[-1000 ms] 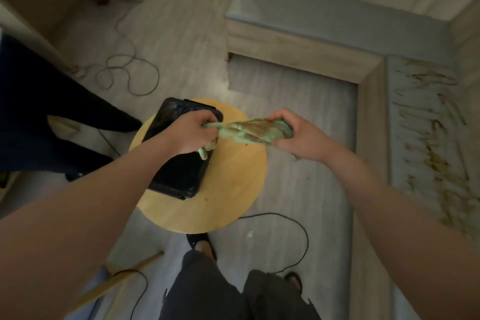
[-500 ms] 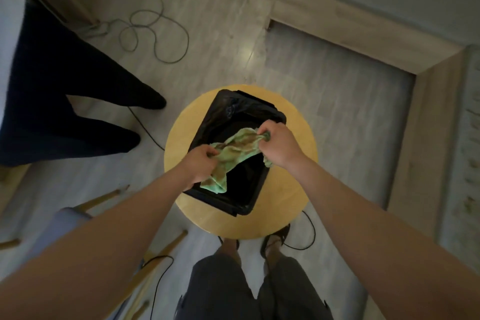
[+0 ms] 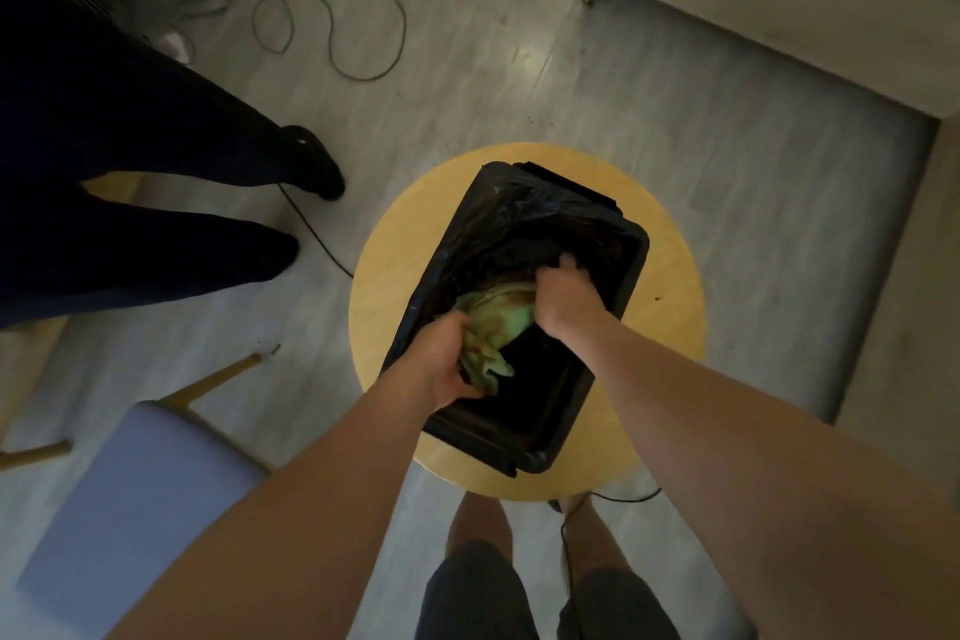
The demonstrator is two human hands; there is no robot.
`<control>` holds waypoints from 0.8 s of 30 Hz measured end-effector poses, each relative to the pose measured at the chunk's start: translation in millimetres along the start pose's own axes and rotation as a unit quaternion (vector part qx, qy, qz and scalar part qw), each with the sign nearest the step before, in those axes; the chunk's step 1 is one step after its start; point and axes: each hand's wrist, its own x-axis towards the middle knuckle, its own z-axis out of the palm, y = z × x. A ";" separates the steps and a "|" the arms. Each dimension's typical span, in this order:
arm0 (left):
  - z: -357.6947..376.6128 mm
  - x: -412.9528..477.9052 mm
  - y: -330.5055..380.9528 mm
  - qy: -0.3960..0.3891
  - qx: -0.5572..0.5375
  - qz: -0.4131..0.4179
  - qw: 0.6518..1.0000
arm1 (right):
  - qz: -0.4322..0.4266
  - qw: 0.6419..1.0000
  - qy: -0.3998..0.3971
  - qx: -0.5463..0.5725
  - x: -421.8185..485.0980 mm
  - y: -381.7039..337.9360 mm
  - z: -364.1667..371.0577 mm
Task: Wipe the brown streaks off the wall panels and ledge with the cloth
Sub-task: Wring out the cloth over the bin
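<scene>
green cloth (image 3: 496, 325) bunched between both hands, over black bin (image 3: 631, 270)

A black lined bin (image 3: 519, 208) stands on a round wooden surface (image 3: 670, 327). A looped cable (image 3: 366, 79) lies on the floor (image 3: 467, 67), with a blue chair (image 3: 140, 499) and another person's dark-trousered legs (image 3: 130, 202) on the left.

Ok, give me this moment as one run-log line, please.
left hand: grips cloth | right hand: grips cloth | cloth: green, brown-stained, over black bin | bin: on round wooden table
</scene>
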 end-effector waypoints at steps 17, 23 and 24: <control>18.7 50.0 4.9 -0.006 -0.163 -0.007 0.987 | -0.097 0.918 0.036 0.384 -52.0 -42.3 20.3; 34.3 39.9 17.5 -0.005 -0.182 0.011 0.983 | -0.153 0.951 0.139 0.230 -45.3 -41.5 25.6; 33.6 41.4 17.9 -0.005 -0.181 0.021 0.983 | -0.144 0.953 0.154 0.215 -40.7 -41.6 27.7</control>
